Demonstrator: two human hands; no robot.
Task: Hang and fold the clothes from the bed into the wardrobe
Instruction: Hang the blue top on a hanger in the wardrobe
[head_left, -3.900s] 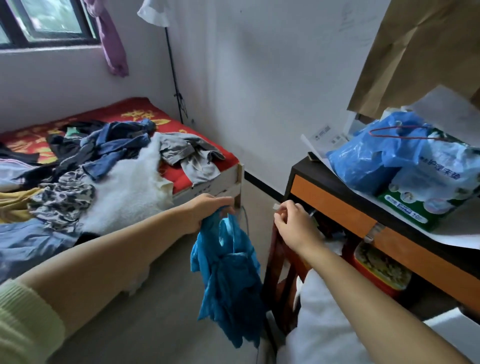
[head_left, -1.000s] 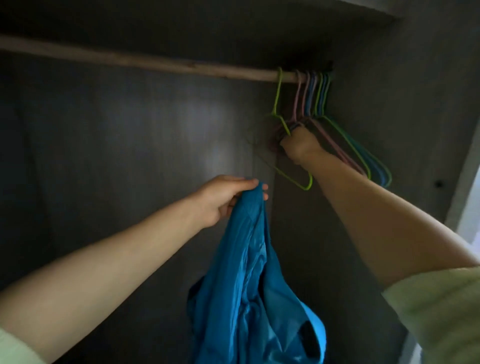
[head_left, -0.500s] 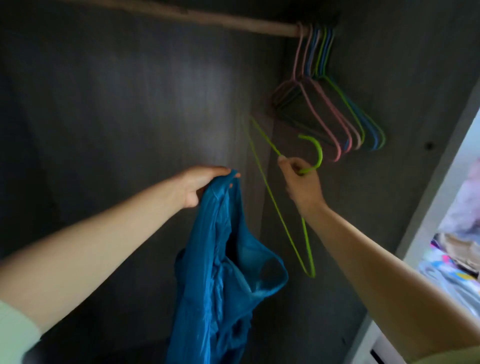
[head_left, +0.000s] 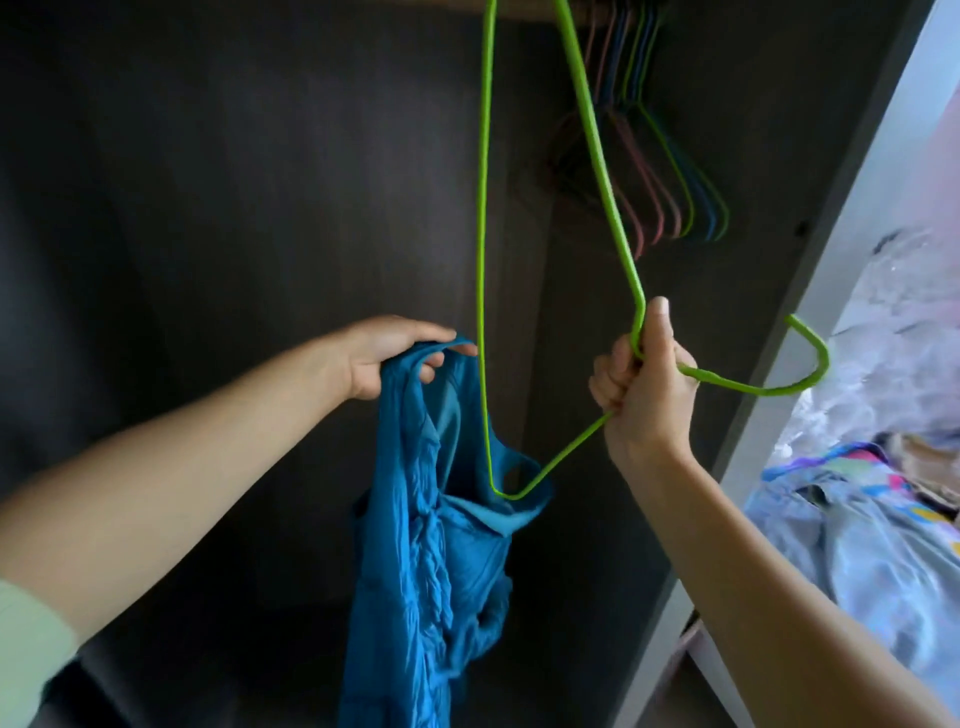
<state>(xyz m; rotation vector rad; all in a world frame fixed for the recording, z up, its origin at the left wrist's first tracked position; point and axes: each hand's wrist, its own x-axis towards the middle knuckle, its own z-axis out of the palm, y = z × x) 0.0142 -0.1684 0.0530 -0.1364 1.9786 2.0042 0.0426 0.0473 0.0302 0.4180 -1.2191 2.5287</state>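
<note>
My left hand (head_left: 387, 356) gripped the top edge of the blue garment (head_left: 436, 571), fingers curled through its strap, and the cloth hung straight down in front of the dark wardrobe back panel (head_left: 234, 182). Just right of the garment, one corner of the green hanger (head_left: 483, 260) dipped into its neck opening. Further right, my right hand (head_left: 644, 384) was closed in a fist round the hanger's neck, its hook pointing away to the right. Above that hand, a bunch of coloured hangers (head_left: 670, 192) hung inside the wardrobe. Rightmost, past the pale wardrobe side (head_left: 852, 260), lay a heap of clothes (head_left: 883, 545).
</note>
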